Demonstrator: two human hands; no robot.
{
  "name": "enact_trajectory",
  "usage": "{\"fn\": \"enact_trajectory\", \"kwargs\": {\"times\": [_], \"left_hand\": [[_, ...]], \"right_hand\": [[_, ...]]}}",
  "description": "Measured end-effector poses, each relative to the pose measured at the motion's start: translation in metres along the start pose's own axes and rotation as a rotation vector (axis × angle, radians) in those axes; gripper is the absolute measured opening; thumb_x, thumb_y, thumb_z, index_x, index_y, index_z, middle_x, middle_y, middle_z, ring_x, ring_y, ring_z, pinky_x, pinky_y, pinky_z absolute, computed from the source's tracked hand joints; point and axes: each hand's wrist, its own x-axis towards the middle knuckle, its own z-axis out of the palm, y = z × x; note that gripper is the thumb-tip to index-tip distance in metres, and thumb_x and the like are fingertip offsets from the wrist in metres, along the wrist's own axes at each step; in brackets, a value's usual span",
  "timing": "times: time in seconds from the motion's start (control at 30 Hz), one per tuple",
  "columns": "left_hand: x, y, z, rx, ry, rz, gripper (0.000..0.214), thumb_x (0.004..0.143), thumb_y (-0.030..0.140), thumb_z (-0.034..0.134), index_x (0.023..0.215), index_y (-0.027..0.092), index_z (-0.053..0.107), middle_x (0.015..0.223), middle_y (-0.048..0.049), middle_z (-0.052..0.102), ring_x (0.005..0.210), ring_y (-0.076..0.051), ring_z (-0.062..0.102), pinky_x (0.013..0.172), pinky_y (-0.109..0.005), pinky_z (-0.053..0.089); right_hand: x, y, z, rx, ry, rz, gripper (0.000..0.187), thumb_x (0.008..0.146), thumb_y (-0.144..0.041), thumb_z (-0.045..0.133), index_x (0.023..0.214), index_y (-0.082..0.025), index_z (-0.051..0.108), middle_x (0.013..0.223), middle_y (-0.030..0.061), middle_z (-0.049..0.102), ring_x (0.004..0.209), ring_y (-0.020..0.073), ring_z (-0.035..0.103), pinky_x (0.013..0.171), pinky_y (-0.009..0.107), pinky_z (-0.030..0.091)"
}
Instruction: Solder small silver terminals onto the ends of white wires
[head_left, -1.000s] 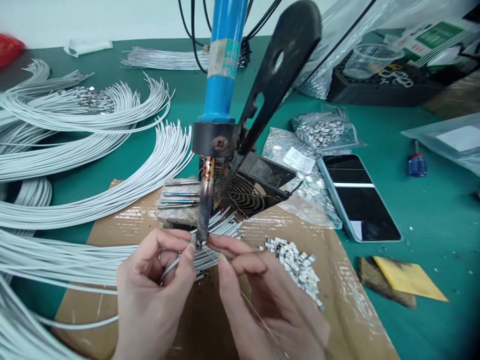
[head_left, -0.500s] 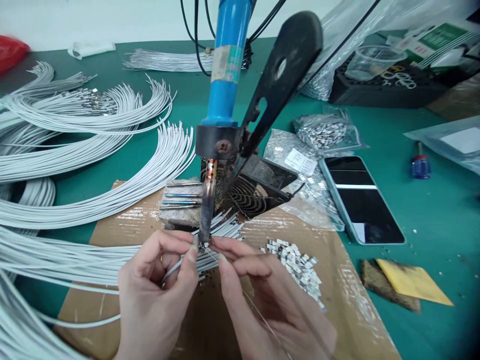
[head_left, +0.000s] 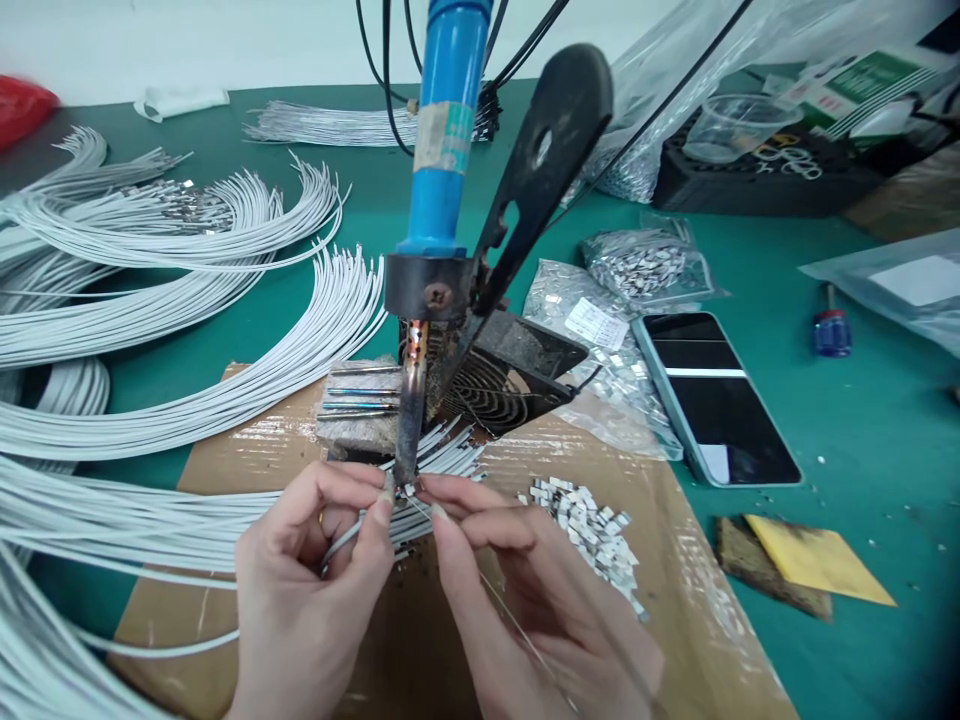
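Two pinches meet beneath soldering iron [head_left: 435, 205]; left hand [head_left: 315, 580], grip clamped on white wire [head_left: 343, 538]; right hand [head_left: 517, 570], grip clamped on solder strand [head_left: 525, 638]; wire's end near tip, above cardboard [head_left: 405, 640]; soldering seemingly underway; next move likely calls for steady hold.

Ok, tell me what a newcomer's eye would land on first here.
The blue soldering iron, pointing down near the centre, dominates. Its tip sits between the left hand and right hand in the foreground. Bundles of white cables sweep across the left side.
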Motion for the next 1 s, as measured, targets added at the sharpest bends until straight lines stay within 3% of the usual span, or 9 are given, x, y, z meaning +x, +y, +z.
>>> {"fn": "enact_trajectory", "kwargs": {"times": [0.17,0.47,0.7,0.83,1.0], "left_hand": [[0.000,0.001,0.001,-0.013,0.025,-0.024,0.016,0.085,0.015,0.075,0.073,0.025,0.074,0.082,0.0044,0.079,0.043,-0.003,0.052,0.039,-0.013,0.037],[0.000,0.002,0.001,-0.006,-0.001,-0.034,0.015,0.083,0.015,0.077,0.072,0.025,0.074,0.082,0.0039,0.078,0.045,-0.004,0.052,0.040,-0.013,0.038],[-0.005,0.013,0.013,-0.090,0.126,-0.155,0.014,0.079,0.020,0.077,0.067,0.024,0.072,0.081,0.0036,0.075,0.047,-0.004,0.049,0.039,-0.016,0.030],[-0.005,0.014,0.012,-0.093,0.125,-0.167,0.014,0.078,0.020,0.078,0.066,0.023,0.072,0.080,0.0023,0.075,0.044,-0.004,0.043,0.039,-0.017,0.030],[-0.001,0.006,0.005,-0.047,0.037,-0.105,0.013,0.078,0.015,0.079,0.069,0.024,0.073,0.077,0.0014,0.077,0.050,-0.008,0.056,0.040,-0.016,0.036]], "right_hand": [[0.000,0.000,0.000,-0.012,0.004,-0.012,0.020,0.093,-0.017,0.076,0.076,-0.024,0.068,0.097,0.0025,0.085,0.084,0.0165,0.082,0.073,0.022,0.064],[0.000,0.001,-0.001,-0.006,-0.009,-0.003,0.021,0.094,-0.015,0.074,0.077,-0.024,0.067,0.099,-0.0013,0.084,0.085,0.0118,0.079,0.077,0.018,0.061],[0.000,0.000,0.001,-0.005,0.013,-0.025,0.019,0.092,-0.013,0.076,0.077,-0.023,0.070,0.097,0.0015,0.084,0.083,0.0151,0.080,0.076,0.021,0.062],[0.000,0.000,0.001,-0.014,0.016,-0.033,0.020,0.093,-0.014,0.075,0.077,-0.023,0.069,0.096,0.0016,0.084,0.083,0.0150,0.080,0.075,0.021,0.062],[-0.001,0.002,-0.001,-0.035,0.008,-0.024,0.019,0.094,-0.016,0.075,0.077,-0.024,0.069,0.096,0.0015,0.084,0.083,0.0143,0.080,0.076,0.021,0.062]]}}
